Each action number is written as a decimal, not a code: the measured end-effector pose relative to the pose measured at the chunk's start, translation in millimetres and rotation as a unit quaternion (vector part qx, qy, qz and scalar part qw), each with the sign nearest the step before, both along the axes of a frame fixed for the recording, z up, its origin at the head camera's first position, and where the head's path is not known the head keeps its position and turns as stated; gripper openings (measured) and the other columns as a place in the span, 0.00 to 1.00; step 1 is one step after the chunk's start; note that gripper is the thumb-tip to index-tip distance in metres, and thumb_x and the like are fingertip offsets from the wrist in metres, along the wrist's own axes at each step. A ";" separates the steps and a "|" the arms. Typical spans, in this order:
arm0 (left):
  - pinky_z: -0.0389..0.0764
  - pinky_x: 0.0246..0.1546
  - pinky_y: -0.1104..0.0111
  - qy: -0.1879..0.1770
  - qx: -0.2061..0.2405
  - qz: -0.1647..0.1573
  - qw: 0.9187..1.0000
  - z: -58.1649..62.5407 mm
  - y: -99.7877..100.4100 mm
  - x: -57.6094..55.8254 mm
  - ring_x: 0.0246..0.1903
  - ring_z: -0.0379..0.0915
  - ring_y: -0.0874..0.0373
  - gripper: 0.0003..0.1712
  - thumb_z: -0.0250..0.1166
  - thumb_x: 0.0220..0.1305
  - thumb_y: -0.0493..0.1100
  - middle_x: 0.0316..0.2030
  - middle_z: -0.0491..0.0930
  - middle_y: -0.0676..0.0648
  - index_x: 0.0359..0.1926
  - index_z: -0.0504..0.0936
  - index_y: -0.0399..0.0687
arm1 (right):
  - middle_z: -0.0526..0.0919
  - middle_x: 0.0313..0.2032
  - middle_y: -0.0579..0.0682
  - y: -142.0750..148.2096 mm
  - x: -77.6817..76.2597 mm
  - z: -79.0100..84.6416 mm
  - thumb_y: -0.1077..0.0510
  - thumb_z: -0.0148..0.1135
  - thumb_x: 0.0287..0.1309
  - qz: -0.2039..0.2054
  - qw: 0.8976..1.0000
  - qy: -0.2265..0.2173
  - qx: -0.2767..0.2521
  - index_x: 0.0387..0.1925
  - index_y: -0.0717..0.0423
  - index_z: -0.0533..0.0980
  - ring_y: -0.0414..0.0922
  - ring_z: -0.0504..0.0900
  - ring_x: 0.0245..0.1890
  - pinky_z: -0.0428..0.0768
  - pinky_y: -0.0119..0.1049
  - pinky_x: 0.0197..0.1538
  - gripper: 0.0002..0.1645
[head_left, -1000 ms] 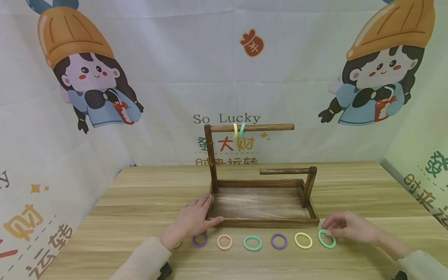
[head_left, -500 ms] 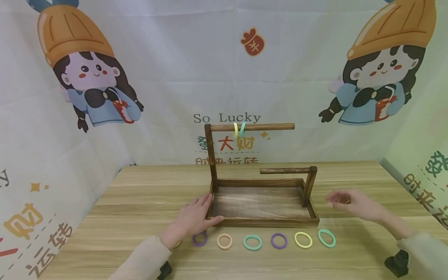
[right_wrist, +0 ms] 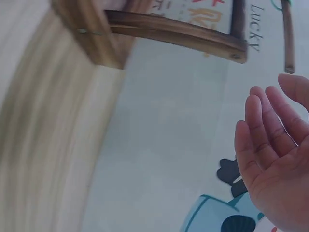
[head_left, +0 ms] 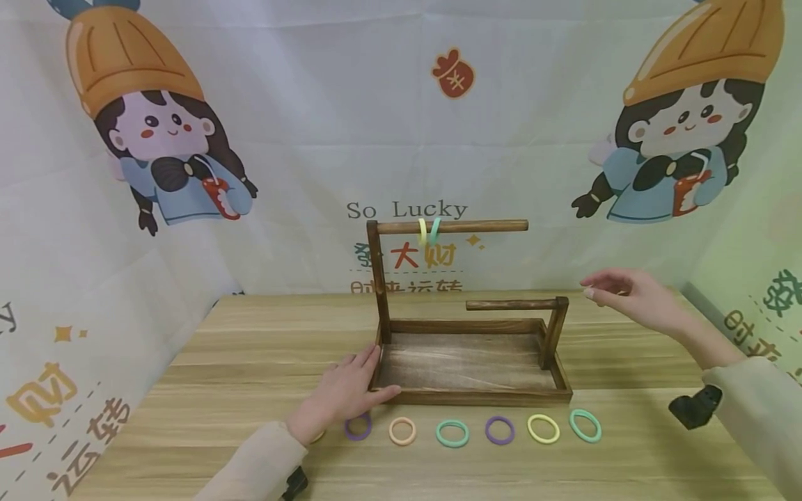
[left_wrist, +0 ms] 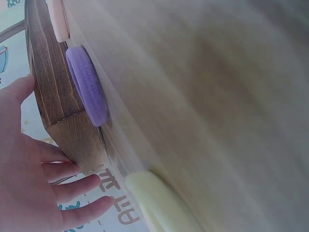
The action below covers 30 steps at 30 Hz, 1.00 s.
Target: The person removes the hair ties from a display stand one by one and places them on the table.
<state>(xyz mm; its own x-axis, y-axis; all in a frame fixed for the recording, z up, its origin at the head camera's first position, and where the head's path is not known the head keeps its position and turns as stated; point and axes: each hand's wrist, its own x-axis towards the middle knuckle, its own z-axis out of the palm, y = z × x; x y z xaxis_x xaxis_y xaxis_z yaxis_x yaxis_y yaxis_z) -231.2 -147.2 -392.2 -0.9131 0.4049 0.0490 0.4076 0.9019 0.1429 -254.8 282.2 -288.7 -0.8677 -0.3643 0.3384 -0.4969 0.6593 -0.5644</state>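
Observation:
A dark wooden rack (head_left: 464,398) with a tray base, a tall post at left and a shorter one at right stands on the table. My left hand (head_left: 344,390) rests against its front left corner, fingers straight, thumb by the front wall. From the upper rod (head_left: 482,227) hang a yellow hair tie (head_left: 422,233) and a green hair tie (head_left: 434,232). My right hand (head_left: 645,303), fingers relaxed and holding nothing, is raised to the right of the lower rod (head_left: 507,305). In the right wrist view its palm (right_wrist: 277,179) shows bare.
In front of the rack lies a row of hair ties: purple (head_left: 358,438), orange (head_left: 402,443), green (head_left: 452,445), purple (head_left: 499,442), yellow (head_left: 543,441) and green (head_left: 585,438). A pale yellow one (left_wrist: 159,198) is mostly hidden by the left wrist. A printed cloth (head_left: 313,139) hangs behind.
My right hand has left the rightmost green hair tie, which stays on the table, and has risen up and away beside the rack. The left hand has not moved.

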 end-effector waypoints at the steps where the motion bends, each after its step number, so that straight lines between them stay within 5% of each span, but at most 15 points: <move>1: 0.64 0.47 0.46 0.001 0.000 0.000 1.000 0.1 0.1 0.0 0.55 0.57 0.38 0.52 0.45 0.53 0.73 0.62 0.55 0.39 0.63 0.56 0.34 | 0.79 0.34 0.53 -2.0 -1.0 3.2 0.59 0.54 0.59 -0.008 1.000 -0.004 -0.002 0.45 0.64 0.73 0.40 0.75 0.31 0.73 0.33 0.31 0.15; 19: 0.65 0.46 0.45 0.002 -0.003 0.003 1.000 -1.7 0.7 -0.8 0.55 0.57 0.38 0.52 0.45 0.53 0.73 0.63 0.55 0.40 0.63 0.56 0.35 | 0.77 0.42 0.57 -50.7 -15.3 24.9 0.53 0.52 0.61 -0.020 0.999 0.007 -0.034 0.49 0.61 0.72 0.48 0.74 0.41 0.71 0.42 0.41 0.19; 30: 0.64 0.47 0.45 0.002 -0.009 0.002 1.000 -1.3 0.6 -0.6 0.55 0.57 0.38 0.52 0.45 0.53 0.73 0.63 0.55 0.40 0.63 0.56 0.35 | 0.74 0.47 0.57 -84.7 -30.3 44.2 0.56 0.55 0.58 -0.009 0.994 0.026 -0.105 0.52 0.63 0.69 0.49 0.72 0.47 0.69 0.44 0.49 0.22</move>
<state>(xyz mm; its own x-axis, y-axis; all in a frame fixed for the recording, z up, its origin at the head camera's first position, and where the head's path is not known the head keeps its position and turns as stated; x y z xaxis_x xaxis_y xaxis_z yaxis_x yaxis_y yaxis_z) -231.9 -146.5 -393.4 -0.9145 0.4020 0.0456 0.4045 0.9060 0.1243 -285.1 197.5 -244.5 -0.8532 -0.2650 0.4492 -0.5174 0.5387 -0.6649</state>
